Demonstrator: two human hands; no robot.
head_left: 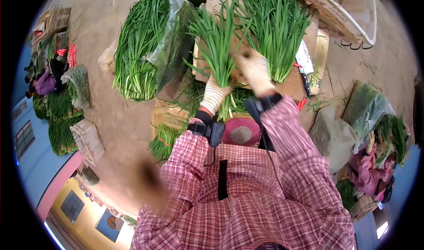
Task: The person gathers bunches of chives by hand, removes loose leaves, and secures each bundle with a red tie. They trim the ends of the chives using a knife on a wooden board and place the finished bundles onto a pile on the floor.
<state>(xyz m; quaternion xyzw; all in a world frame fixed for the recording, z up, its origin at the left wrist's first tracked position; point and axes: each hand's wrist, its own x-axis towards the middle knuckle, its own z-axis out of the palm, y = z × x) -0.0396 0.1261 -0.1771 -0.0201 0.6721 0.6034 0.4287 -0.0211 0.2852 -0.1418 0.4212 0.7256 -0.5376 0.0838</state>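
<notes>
My left hand [215,96], in a white knitted glove, is wrapped round the lower stalks of a bunch of garlic chives [217,47]. The pale stalk ends poke out below my fist and the green leaves point away from me. Just right of the bunch is my gloved right hand [254,69], its fingers smeared by motion close to the leaves. Beyond it, a larger pile of chives [280,38] lies on a cardboard-covered surface [249,80]. A knife [304,66] with a black handle rests at the right of that pile.
A big heap of chives [141,51] in clear plastic lies at left. Below is a tied bundle [164,142], near a round pink-rimmed pad [240,131]. A plastic crate [369,29] stands upper right. People sit among chives at far left [46,81] and right [371,172].
</notes>
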